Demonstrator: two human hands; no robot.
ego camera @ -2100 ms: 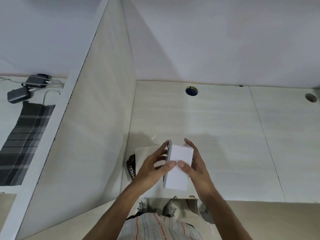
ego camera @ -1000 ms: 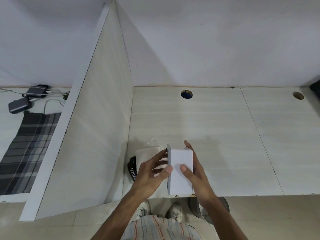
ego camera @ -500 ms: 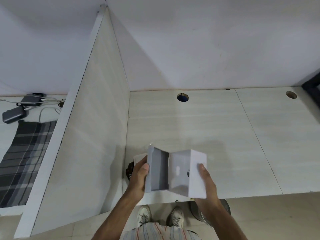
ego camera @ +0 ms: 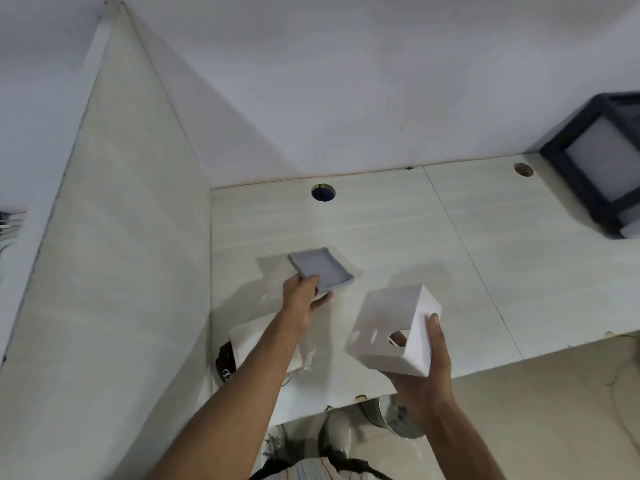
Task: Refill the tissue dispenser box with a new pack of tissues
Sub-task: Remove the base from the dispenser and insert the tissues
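My right hand (ego camera: 424, 372) holds the white cube-shaped dispenser box (ego camera: 391, 329) tilted above the desk's front edge, with its round opening facing me. My left hand (ego camera: 302, 295) reaches forward and grips the near corner of the box's grey lid (ego camera: 320, 270), which lies low over the desk (ego camera: 398, 244), inner side up. Whether the lid touches the desk I cannot tell. The new tissue pack (ego camera: 249, 341), in clear plastic wrap, lies on the desk under my left forearm, partly hidden.
A tall partition (ego camera: 114, 237) walls off the desk's left side. A black-framed cube lamp (ego camera: 602, 161) stands at the far right. Two cable holes (ego camera: 323, 192) pierce the desk's back. A metal bin (ego camera: 391, 417) stands on the floor below the edge.
The lid has come off the box. My left hand carried it forward and left over the desk, while my right hand swung the box to the right and tilted it.
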